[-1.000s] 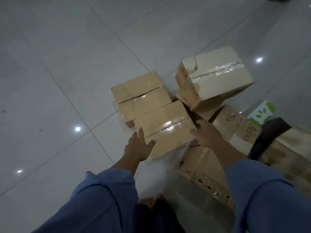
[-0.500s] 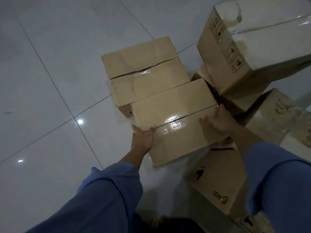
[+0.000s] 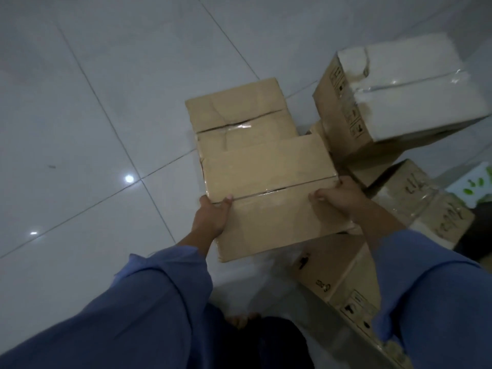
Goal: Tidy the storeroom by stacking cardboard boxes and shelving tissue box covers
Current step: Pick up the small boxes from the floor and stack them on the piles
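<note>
the left hand [image 3: 210,221] is curled round the left edge of a taped cardboard box [image 3: 266,169]. its right edge is clamped by the fingers of the right hand [image 3: 339,197]. the box seems held up, near a dented box [image 3: 239,110]. stacking is in hand; next it must be kept flat and set on another box.

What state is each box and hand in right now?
near box: taped shut, gripped by both hands.
far box: taped shut, top dented.
pale box: taped, corner crushed, tilted.
left hand: grips near box's left edge.
right hand: grips near box's right edge.
</note>
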